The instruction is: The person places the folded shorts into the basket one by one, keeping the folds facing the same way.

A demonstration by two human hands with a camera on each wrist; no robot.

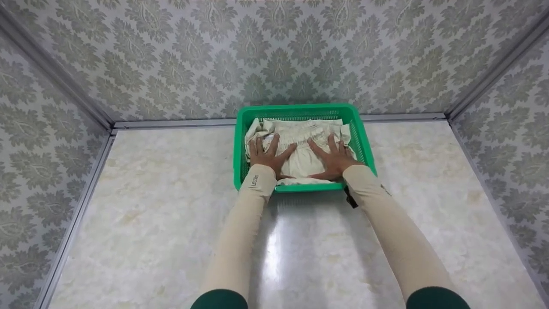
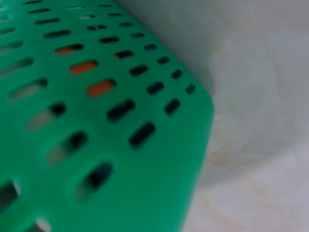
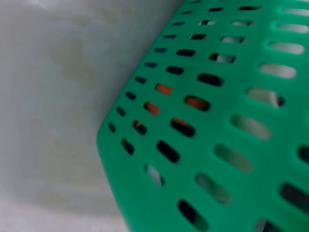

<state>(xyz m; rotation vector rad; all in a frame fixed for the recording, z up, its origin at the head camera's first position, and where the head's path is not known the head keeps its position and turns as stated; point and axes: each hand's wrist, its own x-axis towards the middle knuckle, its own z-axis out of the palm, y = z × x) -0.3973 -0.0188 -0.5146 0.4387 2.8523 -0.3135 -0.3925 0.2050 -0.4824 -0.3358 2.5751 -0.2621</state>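
A cream-coloured folded garment with a gathered, elastic-looking band lies in a green plastic basket. Spread fingers of my left hand rest on the left part of the cloth. On the right part, my right hand lies flat with its fingers apart. Both wrists cross the basket's near rim. In the left wrist view the slotted basket wall fills the left side, and the hand is out of sight. The right wrist view likewise shows the basket wall, with orange and dark patches visible through its slots.
The basket stands on a pale marbled surface, close to the patterned back wall. Patterned side panels with grey metal edging rise at left and right. A small black strap hangs by the right wrist.
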